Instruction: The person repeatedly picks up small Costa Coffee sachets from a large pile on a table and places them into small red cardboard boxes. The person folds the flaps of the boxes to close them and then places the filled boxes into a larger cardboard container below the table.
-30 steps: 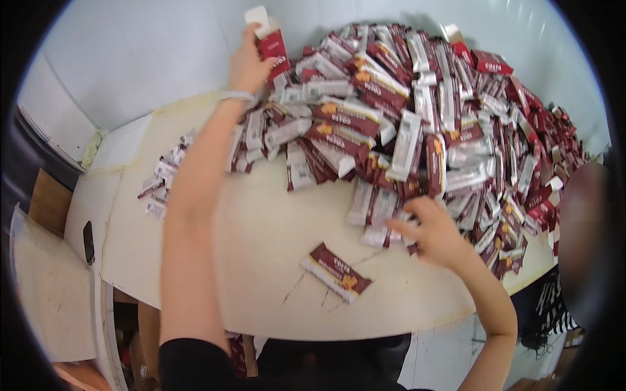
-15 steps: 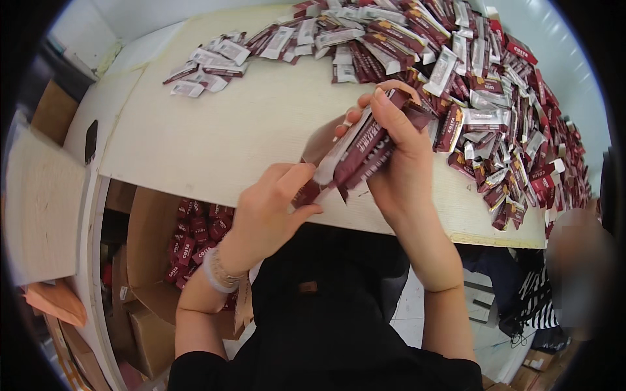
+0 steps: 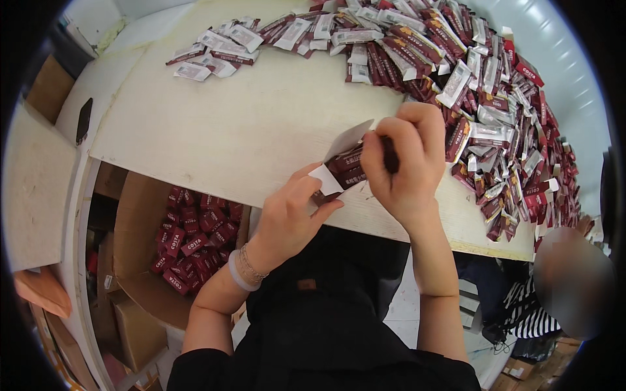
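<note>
My left hand is closed around a small dark-red carton above the table's front edge. Its white-lined flaps stand open toward the upper right. A bundle of maroon sachets sits partly inside the carton mouth. With curled fingers, my right hand grips the sachets' outer ends, and its palm hides those ends. How many sachets are in the bundle cannot be told.
A large heap of maroon and silver sachets covers the table's far and right side. Below the table's left front, a big cardboard box holds many closed small cartons. A dark phone lies at left. Another person is at right.
The sachets, earlier tilted over the carton in my right hand, now sit partly within it. My right hand has turned over, knuckles up. The view has shifted slightly.
</note>
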{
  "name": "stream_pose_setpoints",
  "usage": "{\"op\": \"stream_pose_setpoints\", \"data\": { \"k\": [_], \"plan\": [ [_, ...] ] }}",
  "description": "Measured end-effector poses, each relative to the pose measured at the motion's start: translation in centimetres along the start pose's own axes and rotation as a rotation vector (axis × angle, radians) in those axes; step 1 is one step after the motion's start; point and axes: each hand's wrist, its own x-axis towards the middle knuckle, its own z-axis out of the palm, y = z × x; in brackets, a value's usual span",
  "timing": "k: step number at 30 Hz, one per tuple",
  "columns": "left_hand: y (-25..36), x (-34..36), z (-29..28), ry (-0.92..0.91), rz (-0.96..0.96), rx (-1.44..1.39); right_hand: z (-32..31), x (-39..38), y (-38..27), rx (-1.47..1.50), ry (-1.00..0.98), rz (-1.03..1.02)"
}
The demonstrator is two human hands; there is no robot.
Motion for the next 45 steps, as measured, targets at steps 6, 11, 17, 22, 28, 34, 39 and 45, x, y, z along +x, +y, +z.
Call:
{"op": "stream_pose_setpoints", "data": {
  "k": [6, 11, 17, 22, 28, 34, 39, 45],
  "plan": [
    [-1.2, -0.3, 0.6, 0.077, -0.080, -0.036, 0.7, -2.3, -0.6, 0.191, -0.046, -0.090],
    [-1.0, 0.1, -0.8, -0.064, 0.021, -0.029, 0.2, -4.2, -1.1, 0.027, -0.293, -0.176],
    [-0.8, 0.2, -1.7, -0.112, 0.015, -0.040, -0.8, -4.8, 0.7, 0.595, -0.061, 0.307],
    [-1.4, 0.7, -2.4, -0.204, -0.078, -0.179, -0.5, -1.6, 1.2, 1.476, -0.625, 1.229],
    [-2.7, -1.3, -1.6, -0.059, -0.304, -0.513, 1.0, -2.1, 1.9, 1.170, -0.761, 0.422],
    [-2.1, -1.4, -2.0, -0.202, -0.254, -0.461, 0.3, -4.0, 2.6, 0.749, -0.565, 0.084],
    [-0.9, 0.3, -2.3, -0.224, -0.124, -0.326, -0.4, -3.5, 1.0, 1.215, -0.607, 0.645],
    [-1.1, 1.0, -3.0, -0.349, -0.141, -0.336, 0.3, -3.1, 0.9, 1.006, -0.595, 0.221]
  ]
}}
